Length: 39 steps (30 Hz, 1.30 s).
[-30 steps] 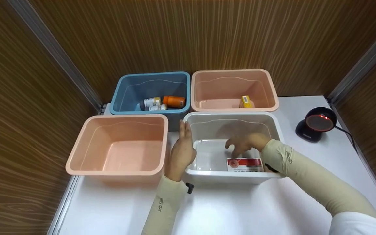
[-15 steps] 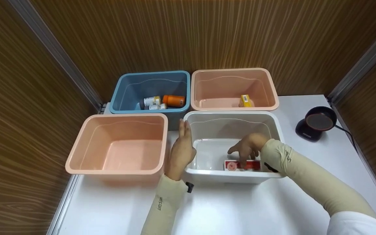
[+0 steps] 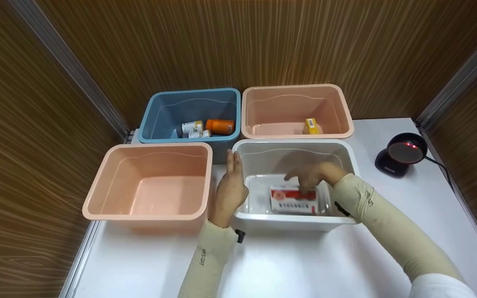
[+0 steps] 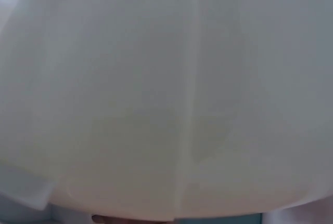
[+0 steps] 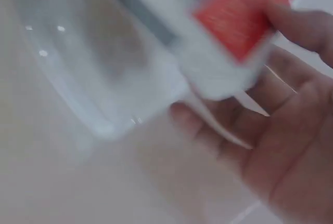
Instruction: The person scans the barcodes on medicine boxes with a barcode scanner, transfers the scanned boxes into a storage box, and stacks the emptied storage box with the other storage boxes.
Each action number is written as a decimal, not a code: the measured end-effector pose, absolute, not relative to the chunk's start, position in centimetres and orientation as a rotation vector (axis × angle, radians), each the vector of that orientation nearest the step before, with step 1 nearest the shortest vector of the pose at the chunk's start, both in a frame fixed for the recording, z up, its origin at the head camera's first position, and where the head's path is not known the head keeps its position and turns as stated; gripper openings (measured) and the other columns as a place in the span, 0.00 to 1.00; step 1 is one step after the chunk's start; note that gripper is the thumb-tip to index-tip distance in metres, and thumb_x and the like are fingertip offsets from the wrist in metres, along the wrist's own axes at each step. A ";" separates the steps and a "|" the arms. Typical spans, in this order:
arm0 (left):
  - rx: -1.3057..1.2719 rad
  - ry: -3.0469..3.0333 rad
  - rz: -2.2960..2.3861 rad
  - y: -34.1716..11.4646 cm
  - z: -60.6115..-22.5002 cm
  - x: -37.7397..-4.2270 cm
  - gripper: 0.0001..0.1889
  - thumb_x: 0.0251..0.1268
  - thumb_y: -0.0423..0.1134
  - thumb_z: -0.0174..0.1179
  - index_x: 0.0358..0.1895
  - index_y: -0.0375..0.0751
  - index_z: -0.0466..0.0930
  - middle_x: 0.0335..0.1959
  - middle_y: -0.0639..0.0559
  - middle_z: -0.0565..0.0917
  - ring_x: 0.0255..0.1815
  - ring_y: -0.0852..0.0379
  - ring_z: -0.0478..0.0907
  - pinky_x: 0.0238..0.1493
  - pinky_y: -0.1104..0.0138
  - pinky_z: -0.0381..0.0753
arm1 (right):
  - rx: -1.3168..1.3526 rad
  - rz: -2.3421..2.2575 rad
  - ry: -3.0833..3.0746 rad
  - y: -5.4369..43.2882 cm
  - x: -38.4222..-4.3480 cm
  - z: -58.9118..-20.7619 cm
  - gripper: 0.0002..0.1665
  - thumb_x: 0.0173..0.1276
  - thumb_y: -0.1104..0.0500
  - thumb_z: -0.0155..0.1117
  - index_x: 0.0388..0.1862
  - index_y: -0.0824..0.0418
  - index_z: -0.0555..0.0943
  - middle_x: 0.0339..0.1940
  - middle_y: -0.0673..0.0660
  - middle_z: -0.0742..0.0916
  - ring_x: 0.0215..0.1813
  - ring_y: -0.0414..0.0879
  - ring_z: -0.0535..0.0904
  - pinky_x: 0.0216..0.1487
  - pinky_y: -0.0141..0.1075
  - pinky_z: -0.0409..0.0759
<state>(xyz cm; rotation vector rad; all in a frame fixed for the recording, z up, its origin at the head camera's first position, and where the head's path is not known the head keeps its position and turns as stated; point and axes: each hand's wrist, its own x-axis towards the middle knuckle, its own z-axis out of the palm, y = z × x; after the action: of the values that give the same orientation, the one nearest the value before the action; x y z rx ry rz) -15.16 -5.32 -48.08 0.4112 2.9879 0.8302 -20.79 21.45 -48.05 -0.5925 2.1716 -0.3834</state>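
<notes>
Inside the white bin (image 3: 280,224), my right hand (image 3: 308,177) pinches a red-and-white medicine box (image 3: 294,205) by its far edge. The right wrist view, blurred, has the thumb on the red part of the box (image 5: 234,21) and the fingers behind it. The printed face tilts up toward the head camera. My left hand (image 3: 230,196) lies with straight fingers along the white bin's left rim. A pale smooth surface fills most of the left wrist view, and the left fingers are nearly all hidden there.
A peach bin (image 3: 147,217) stands left of the white one. Behind are a blue bin (image 3: 195,92) with an orange bottle (image 3: 220,126) and white bottles (image 3: 193,127), and another peach bin (image 3: 296,87) holding a yellow box (image 3: 311,126). A black scanner (image 3: 402,154) stands at right.
My right hand, first above the box, has reached down and taken hold of it. The box has come up from the bin's floor, shifting left and away from the front wall. My left hand stays put.
</notes>
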 end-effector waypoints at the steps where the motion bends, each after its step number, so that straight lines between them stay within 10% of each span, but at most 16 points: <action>1: 0.418 2.989 0.830 -5.3 -48.1 -15.1 0.43 0.64 0.21 0.56 0.80 0.32 0.47 0.82 0.35 0.42 0.33 0.51 0.77 0.25 0.68 0.73 | -0.614 -0.439 2.224 21.6 -20.9 -47.8 0.44 0.55 0.69 0.63 0.75 0.63 0.68 0.57 0.63 0.78 0.43 0.51 0.75 0.39 0.40 0.77; 13: 0.418 2.989 0.819 -5.0 -48.2 -15.2 0.45 0.62 0.21 0.61 0.81 0.32 0.47 0.82 0.36 0.42 0.31 0.52 0.78 0.23 0.70 0.74 | -0.640 -1.008 2.555 22.3 -21.3 -46.5 0.31 0.62 0.71 0.65 0.67 0.64 0.77 0.53 0.64 0.85 0.52 0.58 0.80 0.54 0.55 0.79; 39: 0.412 2.967 0.826 -5.0 -47.9 -14.9 0.46 0.62 0.21 0.61 0.81 0.32 0.45 0.82 0.35 0.40 0.30 0.53 0.78 0.29 0.71 0.79 | -0.367 -1.518 3.059 30.4 -12.3 -37.7 0.20 0.79 0.61 0.53 0.65 0.60 0.81 0.47 0.64 0.86 0.32 0.41 0.80 0.30 0.26 0.78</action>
<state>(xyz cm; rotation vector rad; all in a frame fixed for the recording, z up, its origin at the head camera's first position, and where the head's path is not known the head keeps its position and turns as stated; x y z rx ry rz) -14.92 -5.03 -47.86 0.4116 2.9668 0.8261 -12.25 30.40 -37.75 -0.3674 3.0589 -1.5185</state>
